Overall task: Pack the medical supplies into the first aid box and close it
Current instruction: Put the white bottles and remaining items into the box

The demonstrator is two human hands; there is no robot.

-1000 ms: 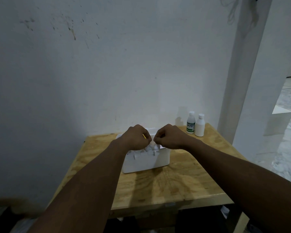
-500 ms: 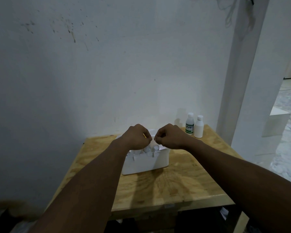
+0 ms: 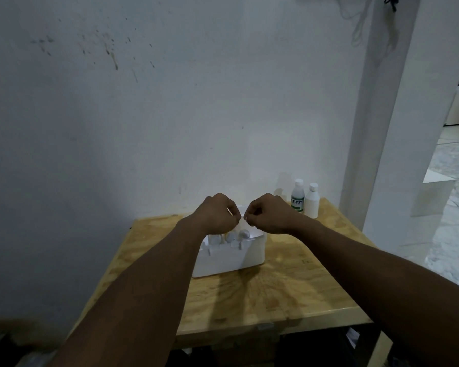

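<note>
The white first aid box (image 3: 231, 256) sits mid-tabletop (image 3: 289, 292), lid off, several capped bottles already inside. Two bottles (image 3: 305, 198) wait at two o'clock. Left hand (image 3: 217, 214) and right hand (image 3: 269, 214) hover curled above it; whether they hold anything, I cannot tell.

A: The hands (image 3: 245, 215) hide the far half of the box (image 3: 231, 260).
B: Whatever they pinch is too small to tell. The table's (image 3: 289, 295) near left corner sits behind an arm.
</note>
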